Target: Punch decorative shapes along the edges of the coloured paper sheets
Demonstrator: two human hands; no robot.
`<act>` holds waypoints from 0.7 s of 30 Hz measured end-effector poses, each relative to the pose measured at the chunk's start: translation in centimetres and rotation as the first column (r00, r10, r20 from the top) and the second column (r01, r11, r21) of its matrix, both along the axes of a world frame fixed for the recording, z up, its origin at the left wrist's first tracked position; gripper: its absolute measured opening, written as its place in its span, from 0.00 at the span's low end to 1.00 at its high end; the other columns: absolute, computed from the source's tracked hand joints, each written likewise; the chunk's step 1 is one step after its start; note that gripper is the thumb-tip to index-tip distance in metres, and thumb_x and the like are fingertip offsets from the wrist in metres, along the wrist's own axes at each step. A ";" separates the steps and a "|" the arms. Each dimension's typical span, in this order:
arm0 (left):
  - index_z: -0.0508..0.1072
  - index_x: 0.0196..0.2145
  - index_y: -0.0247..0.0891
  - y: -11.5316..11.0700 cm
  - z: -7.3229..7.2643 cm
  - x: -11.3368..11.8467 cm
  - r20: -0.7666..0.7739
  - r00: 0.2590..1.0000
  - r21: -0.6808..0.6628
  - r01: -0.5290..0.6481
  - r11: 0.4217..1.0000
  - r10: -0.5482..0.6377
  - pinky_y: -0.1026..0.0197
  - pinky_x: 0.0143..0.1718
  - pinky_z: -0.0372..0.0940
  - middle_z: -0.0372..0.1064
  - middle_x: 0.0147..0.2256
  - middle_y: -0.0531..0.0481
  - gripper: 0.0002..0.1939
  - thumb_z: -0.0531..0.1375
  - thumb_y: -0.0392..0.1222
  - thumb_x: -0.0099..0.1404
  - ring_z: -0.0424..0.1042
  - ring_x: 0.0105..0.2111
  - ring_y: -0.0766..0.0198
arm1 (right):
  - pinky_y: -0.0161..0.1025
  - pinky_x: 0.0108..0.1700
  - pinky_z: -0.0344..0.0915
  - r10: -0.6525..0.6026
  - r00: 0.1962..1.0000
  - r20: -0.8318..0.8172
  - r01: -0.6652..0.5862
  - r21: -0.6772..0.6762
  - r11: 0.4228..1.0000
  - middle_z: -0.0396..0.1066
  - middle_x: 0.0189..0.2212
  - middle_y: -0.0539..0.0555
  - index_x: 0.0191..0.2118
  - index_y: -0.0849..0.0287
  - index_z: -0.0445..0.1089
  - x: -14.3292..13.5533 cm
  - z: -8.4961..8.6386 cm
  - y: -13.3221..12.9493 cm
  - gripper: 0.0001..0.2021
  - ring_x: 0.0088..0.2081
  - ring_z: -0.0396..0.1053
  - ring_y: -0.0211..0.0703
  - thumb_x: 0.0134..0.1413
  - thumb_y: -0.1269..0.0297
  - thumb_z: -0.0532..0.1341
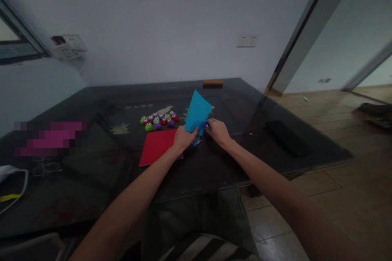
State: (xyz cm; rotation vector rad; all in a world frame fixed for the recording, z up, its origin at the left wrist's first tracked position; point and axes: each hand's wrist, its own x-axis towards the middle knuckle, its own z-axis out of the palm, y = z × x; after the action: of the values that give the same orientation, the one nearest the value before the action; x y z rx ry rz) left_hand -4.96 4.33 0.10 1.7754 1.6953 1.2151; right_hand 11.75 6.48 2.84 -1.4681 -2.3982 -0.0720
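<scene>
My left hand (pixel 183 136) pinches the lower left of the blue paper (pixel 197 110), thumb laid over its near face. The blue paper stands tilted above the dark table (pixel 245 149), near its middle, with small dark marks down its right edge. My right hand (pixel 218 131) has its fingers closed on a small purple piece (pixel 205 125) at that edge, low down; how much of the piece they cover I cannot tell. Just below, between my hands, lie small blue bits (pixel 196 141), too small to make out.

To the left of the blue paper, the red paper (pixel 157 146) lies flat, partly under my left wrist. Just beyond it, green, red and purple pieces (pixel 159 120) with eye-like tops sit bunched together. A brown roll (pixel 213 83) lies by the far edge, and a black slab (pixel 288 138) lies well apart on the right.
</scene>
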 end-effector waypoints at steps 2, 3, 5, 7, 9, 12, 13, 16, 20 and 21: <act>0.70 0.22 0.36 0.1 -0.3 -0.1 -0.058 0.998 0.039 -0.005 0.999 0.007 0.64 0.25 0.60 0.72 0.24 0.44 0.14 0.58 0.49 0.57 0.71 0.25 0.60 | 0.37 0.36 0.58 -0.003 1.000 0.000 0.003 0.000 1.000 0.70 0.38 0.59 0.39 0.62 0.67 0.0 0.0 0.0 0.08 0.39 0.68 0.46 0.56 0.66 0.55; 0.70 0.22 0.35 0.1 -0.5 -0.1 -0.074 0.997 0.057 -0.008 0.998 0.012 0.64 0.25 0.60 0.72 0.24 0.44 0.15 0.57 0.49 0.58 0.70 0.24 0.60 | 0.37 0.36 0.58 -0.003 1.000 -0.008 0.003 0.004 1.000 0.70 0.38 0.59 0.39 0.62 0.66 0.0 0.1 0.0 0.08 0.39 0.68 0.46 0.56 0.65 0.55; 0.70 0.22 0.35 0.3 -0.9 -0.1 -0.071 0.997 0.075 -0.013 0.997 0.018 0.64 0.25 0.60 0.72 0.23 0.45 0.16 0.57 0.50 0.58 0.70 0.24 0.60 | 0.37 0.37 0.58 0.001 0.999 -0.038 0.000 0.022 1.000 0.69 0.39 0.59 0.40 0.62 0.66 0.0 0.1 -0.1 0.08 0.39 0.68 0.45 0.56 0.65 0.55; 0.71 0.23 0.35 0.4 -1.0 -0.1 -0.074 0.997 0.076 -0.027 0.997 0.033 0.64 0.25 0.60 0.72 0.23 0.44 0.16 0.57 0.50 0.58 0.70 0.24 0.60 | 0.36 0.37 0.58 0.001 0.998 -0.063 0.001 0.035 0.999 0.69 0.40 0.58 0.41 0.62 0.65 0.0 0.0 -0.1 0.09 0.40 0.67 0.45 0.56 0.65 0.54; 0.72 0.24 0.35 0.4 -0.8 -0.2 -0.105 0.994 0.069 -0.022 0.997 0.029 0.64 0.25 0.60 0.72 0.24 0.45 0.16 0.55 0.50 0.60 0.70 0.24 0.60 | 0.37 0.37 0.58 -0.007 0.997 -0.081 0.011 0.040 0.999 0.68 0.40 0.58 0.41 0.61 0.65 0.0 -0.2 0.0 0.09 0.40 0.67 0.45 0.56 0.64 0.54; 0.73 0.28 0.35 0.1 0.2 -0.4 -0.174 0.983 0.100 0.073 0.992 -0.055 0.65 0.27 0.59 0.72 0.26 0.47 0.16 0.52 0.48 0.63 0.70 0.26 0.61 | 0.37 0.37 0.59 -0.020 0.995 -0.101 0.024 0.035 0.999 0.67 0.41 0.59 0.41 0.61 0.63 0.0 -0.4 0.2 0.09 0.40 0.66 0.45 0.56 0.64 0.54; 0.74 0.31 0.36 0.0 0.5 -0.5 -0.190 0.978 0.117 0.115 0.987 -0.091 0.65 0.28 0.60 0.73 0.27 0.48 0.16 0.51 0.47 0.63 0.71 0.27 0.61 | 0.37 0.37 0.59 -0.028 0.994 -0.103 0.031 0.029 0.999 0.67 0.41 0.59 0.41 0.62 0.63 0.0 -0.5 0.2 0.09 0.40 0.66 0.46 0.56 0.64 0.54; 0.74 0.34 0.36 -0.3 1.3 -0.6 -0.193 0.973 0.147 0.159 0.976 -0.129 0.65 0.30 0.60 0.73 0.29 0.49 0.15 0.50 0.46 0.64 0.71 0.29 0.61 | 0.38 0.38 0.59 -0.044 0.993 -0.105 0.046 0.019 0.999 0.66 0.41 0.60 0.42 0.63 0.63 0.1 -0.5 0.2 0.10 0.40 0.66 0.46 0.55 0.65 0.53; 0.73 0.29 0.34 -0.2 1.2 -0.7 -0.120 0.990 0.097 0.088 0.991 -0.076 0.66 0.27 0.59 0.71 0.26 0.49 0.17 0.51 0.48 0.63 0.69 0.27 0.63 | 0.38 0.38 0.60 -0.037 0.988 -0.150 0.042 0.025 0.999 0.66 0.41 0.60 0.42 0.62 0.63 0.2 -0.5 0.3 0.09 0.41 0.66 0.46 0.55 0.67 0.53; 0.72 0.26 0.34 -0.1 1.0 -0.7 -0.087 0.995 0.083 0.062 0.995 -0.055 0.66 0.26 0.58 0.71 0.24 0.49 0.17 0.52 0.48 0.63 0.68 0.26 0.63 | 0.38 0.39 0.60 -0.035 0.986 -0.165 0.040 0.025 0.999 0.66 0.41 0.60 0.42 0.62 0.63 0.2 -0.6 0.4 0.09 0.41 0.66 0.46 0.54 0.67 0.53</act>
State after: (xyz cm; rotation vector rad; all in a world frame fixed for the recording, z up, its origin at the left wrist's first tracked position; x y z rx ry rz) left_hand -5.63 4.24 1.13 1.9393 1.6474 1.2202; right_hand 11.98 6.86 2.21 -1.4475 -2.2298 0.0057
